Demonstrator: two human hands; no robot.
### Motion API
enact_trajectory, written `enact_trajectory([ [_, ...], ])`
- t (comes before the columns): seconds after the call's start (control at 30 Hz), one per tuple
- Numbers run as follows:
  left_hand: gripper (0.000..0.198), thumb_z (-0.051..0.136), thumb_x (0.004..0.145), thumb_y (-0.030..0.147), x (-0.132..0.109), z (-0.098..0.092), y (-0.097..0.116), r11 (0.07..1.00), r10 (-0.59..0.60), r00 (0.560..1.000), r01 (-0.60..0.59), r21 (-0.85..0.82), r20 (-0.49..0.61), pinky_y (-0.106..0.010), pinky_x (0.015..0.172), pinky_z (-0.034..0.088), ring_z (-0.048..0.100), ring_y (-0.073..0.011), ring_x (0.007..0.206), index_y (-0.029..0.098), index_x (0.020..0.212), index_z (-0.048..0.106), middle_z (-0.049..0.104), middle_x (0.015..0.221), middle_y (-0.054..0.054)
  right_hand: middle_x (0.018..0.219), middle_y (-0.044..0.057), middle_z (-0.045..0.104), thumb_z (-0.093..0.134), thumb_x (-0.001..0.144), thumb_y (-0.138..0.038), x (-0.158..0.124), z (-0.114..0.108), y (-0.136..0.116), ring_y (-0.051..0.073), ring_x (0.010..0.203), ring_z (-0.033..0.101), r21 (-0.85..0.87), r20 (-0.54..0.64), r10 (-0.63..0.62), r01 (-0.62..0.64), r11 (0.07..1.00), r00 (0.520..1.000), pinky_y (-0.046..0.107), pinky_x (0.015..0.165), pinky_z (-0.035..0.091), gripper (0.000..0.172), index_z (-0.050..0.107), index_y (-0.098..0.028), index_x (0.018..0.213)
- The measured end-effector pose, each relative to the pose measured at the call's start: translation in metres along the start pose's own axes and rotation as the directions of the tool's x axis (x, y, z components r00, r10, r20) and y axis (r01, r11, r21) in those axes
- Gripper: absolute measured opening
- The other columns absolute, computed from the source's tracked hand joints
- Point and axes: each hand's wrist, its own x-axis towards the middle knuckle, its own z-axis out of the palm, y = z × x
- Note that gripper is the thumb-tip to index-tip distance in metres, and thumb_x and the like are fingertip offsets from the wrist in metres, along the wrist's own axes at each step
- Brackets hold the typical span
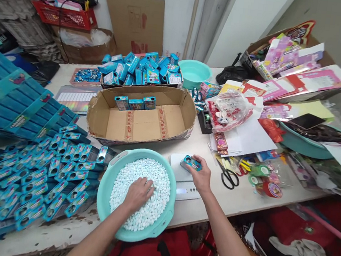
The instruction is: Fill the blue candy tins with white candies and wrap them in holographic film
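Observation:
My left hand (138,195) is down in a mint-green basin (103,215), its fingers curled into a heap of small white candies (158,180). The fingertips are partly buried among them. In my right hand (202,176) is a small blue candy box (190,163), gripped between thumb and fingers with its round window facing up. The box is over the white plate of a flat scale (177,173), whose button panel shows below; I cannot tell whether it touches the plate.
Many upright blue boxes (55,189) crowd the left side. Behind the basin stands an open cardboard tray (146,121) with 3 boxes along its far wall. A heap of blue boxes (134,70) lies beyond. Black scissors (229,178) and tape rolls (271,189) lie to the right.

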Motion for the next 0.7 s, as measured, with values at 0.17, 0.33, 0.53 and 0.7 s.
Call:
enact_trajectory([
  [0.17, 0.029, 0.035, 0.093, 0.031, 0.004, 0.004, -0.013, 0.990, -0.135, 0.989, 0.132, 0.047, 0.064, -0.027, 0.061, 0.041, 0.061, -0.0200, 0.080, 0.020, 0.091, 0.063, 0.063, 0.087, -0.006, 0.103, 0.010, 0.064, 0.069, 0.069, -0.045, -0.001, -0.002, 0.019, 0.025, 0.100, 0.060, -0.153, 0.071, -0.127, 0.137, 0.979, 0.989, 0.048, 0.090, 0.047, 0.044, 0.059, -0.019, 0.104],
  [0.33, 0.027, 0.037, 0.092, 0.029, 0.005, -0.001, -0.009, 0.978, -0.208, 0.971, 0.207, 0.025, 0.116, -0.025, 0.059, 0.041, 0.064, -0.0190, 0.079, 0.020, 0.093, 0.063, 0.066, 0.087, -0.006, 0.112, 0.012, 0.059, 0.061, 0.080, -0.041, 0.033, 0.004, -0.022, 0.026, 0.110, 0.052, -0.331, 0.028, -0.457, 0.440, 0.835, 0.889, 0.048, 0.095, 0.041, 0.039, 0.055, -0.020, 0.112],
  [0.53, 0.025, 0.039, 0.090, 0.026, 0.004, 0.005, -0.009, 0.966, -0.260, 0.963, 0.259, 0.019, 0.076, -0.025, 0.055, 0.040, 0.065, -0.0187, 0.074, 0.021, 0.088, 0.063, 0.067, 0.080, -0.004, 0.117, 0.012, 0.057, 0.061, 0.081, -0.032, 0.142, 0.114, -0.077, 0.024, 0.112, 0.050, -0.415, 0.393, -0.389, 0.538, 0.734, 0.833, 0.038, 0.098, 0.039, 0.042, 0.051, -0.017, 0.119],
  [0.7, 0.013, 0.049, 0.084, 0.022, -0.002, 0.035, -0.012, 0.962, -0.271, 0.953, 0.272, -0.014, -0.139, -0.025, 0.053, 0.038, 0.063, -0.0156, 0.067, 0.025, 0.079, 0.061, 0.064, 0.073, 0.001, 0.136, 0.013, 0.043, 0.062, 0.076, -0.016, 0.225, 0.233, -0.076, 0.025, 0.123, 0.043, -0.501, 0.514, -0.208, 0.489, 0.714, 0.832, 0.036, 0.100, 0.037, 0.059, 0.041, -0.018, 0.131],
])
